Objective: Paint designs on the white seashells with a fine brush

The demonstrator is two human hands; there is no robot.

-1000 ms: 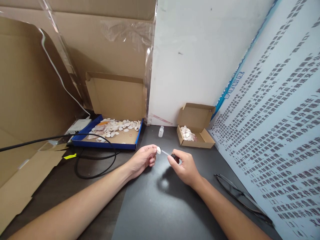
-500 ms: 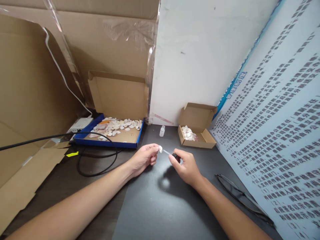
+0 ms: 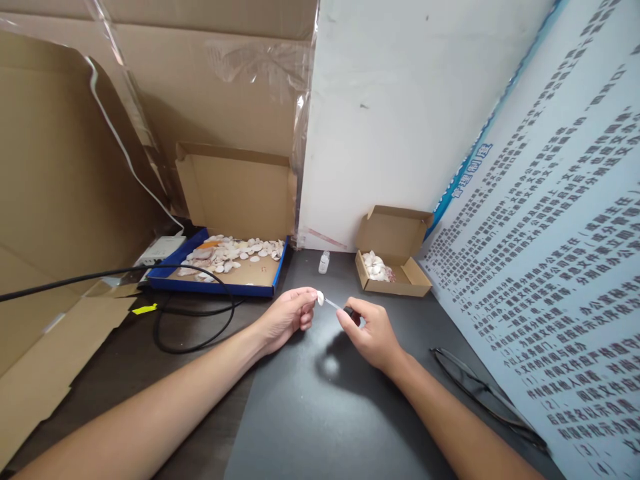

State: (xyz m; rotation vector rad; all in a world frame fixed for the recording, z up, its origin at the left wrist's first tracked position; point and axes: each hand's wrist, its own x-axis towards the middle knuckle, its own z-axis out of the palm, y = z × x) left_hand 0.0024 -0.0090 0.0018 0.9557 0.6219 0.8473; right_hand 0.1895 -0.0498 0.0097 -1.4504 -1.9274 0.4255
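Between thumb and forefinger, my left hand [image 3: 291, 316] pinches a small white seashell [image 3: 320, 298]. My right hand [image 3: 369, 332] is closed on the black cap of a small applicator brush [image 3: 333, 304], whose thin pale stem points left. The brush tip meets or nearly meets the shell; actual contact is too small to tell. Beyond my hands a small clear glass bottle [image 3: 324, 263] stands upright on the dark mat, with no cap visible on it.
At back left, an open blue-edged box [image 3: 213, 287] holds many shells. A smaller open cardboard box [image 3: 395, 288] with shells stands at back right. A black cable [image 3: 195, 348] loops by my left forearm. Eyeglasses [image 3: 480, 387] lie at right beside a printed panel [image 3: 560, 267].
Almost nothing differs. Both hands keep their grips, and the shell and brush have shifted only very slightly left.
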